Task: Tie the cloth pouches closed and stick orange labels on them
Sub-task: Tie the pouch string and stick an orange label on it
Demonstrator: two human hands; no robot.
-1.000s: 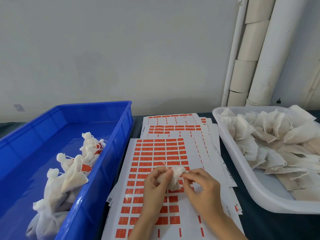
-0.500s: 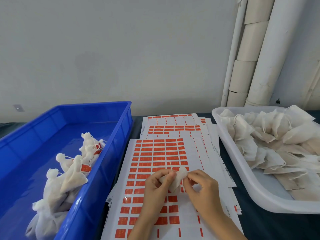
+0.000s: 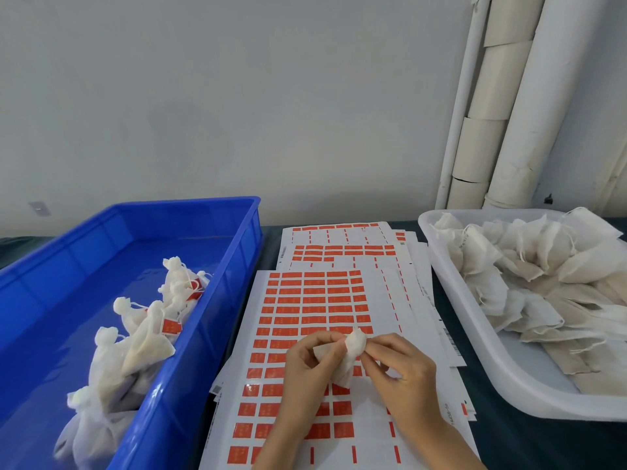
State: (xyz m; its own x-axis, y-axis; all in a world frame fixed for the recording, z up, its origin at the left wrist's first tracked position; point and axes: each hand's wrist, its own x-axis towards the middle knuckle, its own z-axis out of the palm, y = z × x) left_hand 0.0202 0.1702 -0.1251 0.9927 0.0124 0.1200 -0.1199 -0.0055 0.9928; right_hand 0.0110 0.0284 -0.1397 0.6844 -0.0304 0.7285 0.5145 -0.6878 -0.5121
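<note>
**A:** From the head camera, where is the pouch that is being handled?

**B:** The small white cloth pouch (image 3: 353,351) is held up between both hands. It sits just above the top sheet of orange labels (image 3: 315,300), near the front of the dark worktop (image 3: 529,446).

**A:** And the hands themselves?

**B:** The left hand (image 3: 307,368) pinches the pouch's left side between thumb and curled fingers. The right hand (image 3: 403,378) pinches its upper right edge, fingers bent.

**A:** What lies on either side?

**B:** On the left, a blue crate (image 3: 224,300) holds a heap of tied pouches (image 3: 142,340), one showing an orange tag (image 3: 170,326). On the right, a white tray (image 3: 509,378) is full of flat pouches with loose strings (image 3: 543,266). More label sheets (image 3: 342,247) fan out behind the top sheet, between crate and tray.

**A:** And behind?

**B:** A pale wall (image 3: 237,96), with white pipes (image 3: 509,113) at the right.
</note>
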